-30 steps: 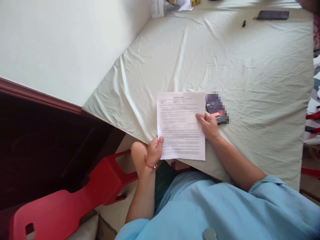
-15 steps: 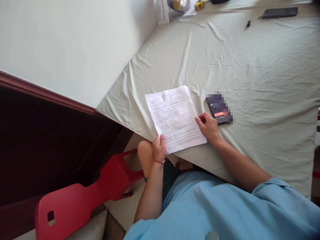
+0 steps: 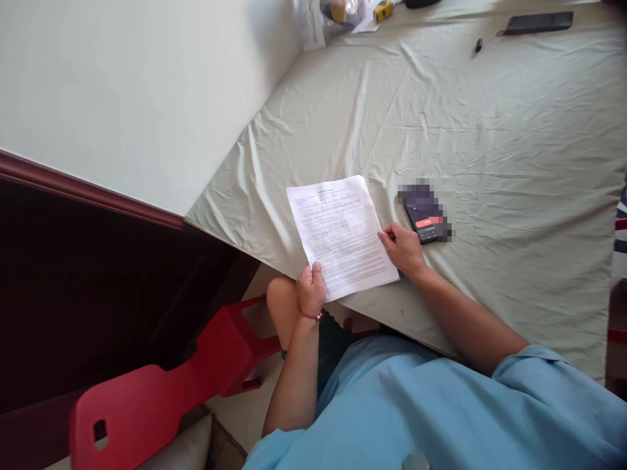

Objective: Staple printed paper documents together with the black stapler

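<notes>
Printed sheets of paper lie tilted over the near edge of the cloth-covered table, dense with lines of text too small to read. My left hand grips their lower left corner, thumb on top and fingers hidden underneath. At the right edge, my right hand is closed, thumb and forefinger pinching the paper. Just beyond that hand lies a dark phone with a lit screen and a red bar, partly pixelated.
A pale green cloth covers the table. Toward the back are a black flat case, a small black object, a yellow tape measure and a plastic bag. A red plastic chair stands at lower left.
The top edge of the papers sits slightly lower, and the view has shifted a little. Both hands keep their hold. The phone's screen display has changed.
</notes>
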Motion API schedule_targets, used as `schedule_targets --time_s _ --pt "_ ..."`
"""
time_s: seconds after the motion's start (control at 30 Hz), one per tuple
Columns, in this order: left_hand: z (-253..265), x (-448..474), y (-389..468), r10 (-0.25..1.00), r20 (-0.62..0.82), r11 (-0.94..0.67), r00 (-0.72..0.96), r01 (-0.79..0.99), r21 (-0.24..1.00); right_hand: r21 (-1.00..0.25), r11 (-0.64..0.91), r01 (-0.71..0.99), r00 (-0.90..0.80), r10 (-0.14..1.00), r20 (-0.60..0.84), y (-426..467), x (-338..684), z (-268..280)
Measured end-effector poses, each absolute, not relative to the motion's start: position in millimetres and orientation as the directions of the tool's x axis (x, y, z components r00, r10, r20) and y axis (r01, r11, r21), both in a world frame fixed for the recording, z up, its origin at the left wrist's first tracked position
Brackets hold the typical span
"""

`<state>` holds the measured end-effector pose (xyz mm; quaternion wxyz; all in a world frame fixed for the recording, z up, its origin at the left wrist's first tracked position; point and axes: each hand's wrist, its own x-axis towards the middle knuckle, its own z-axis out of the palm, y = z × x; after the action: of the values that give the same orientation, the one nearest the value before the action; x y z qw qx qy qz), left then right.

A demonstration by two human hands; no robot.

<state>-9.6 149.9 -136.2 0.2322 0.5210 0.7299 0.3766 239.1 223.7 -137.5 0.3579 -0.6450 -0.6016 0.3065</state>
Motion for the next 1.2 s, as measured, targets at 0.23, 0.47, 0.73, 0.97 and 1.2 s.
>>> schedule_targets --time_s 0.23,0.47,0.73,0.97,1.2 --pt "-133.1 -9.0 154.7 0.932 -0.008 0.239 -0.361 0.599 0.765 -0.795 -0.025 0.606 0.065 0.998 0.018 224.7 238.8 -135.6" --pt "-135.4 -7.4 152.3 0.924 0.06 0.189 -0.377 0.588 0.787 -0.806 -0.047 0.591 0.072 0.997 -0.005 224.8 239.6 -137.1" --pt "-141.6 -4.1 149.6 0.888 0.212 0.13 -0.408 0.665 0.735 -0.813 -0.062 0.579 0.084 0.996 -0.016 225.8 240.0 -135.7" --pt "-140.9 -4.0 151.1 0.893 0.208 0.147 -0.399 0.694 0.705 -0.825 -0.046 0.563 0.079 0.997 -0.001 223.9 238.7 -132.0" --pt "-144.7 -5.3 152.2 0.89 0.206 0.152 -0.406 0.691 0.706 -0.837 -0.029 0.547 0.075 0.997 0.014 224.0 238.0 -134.1"
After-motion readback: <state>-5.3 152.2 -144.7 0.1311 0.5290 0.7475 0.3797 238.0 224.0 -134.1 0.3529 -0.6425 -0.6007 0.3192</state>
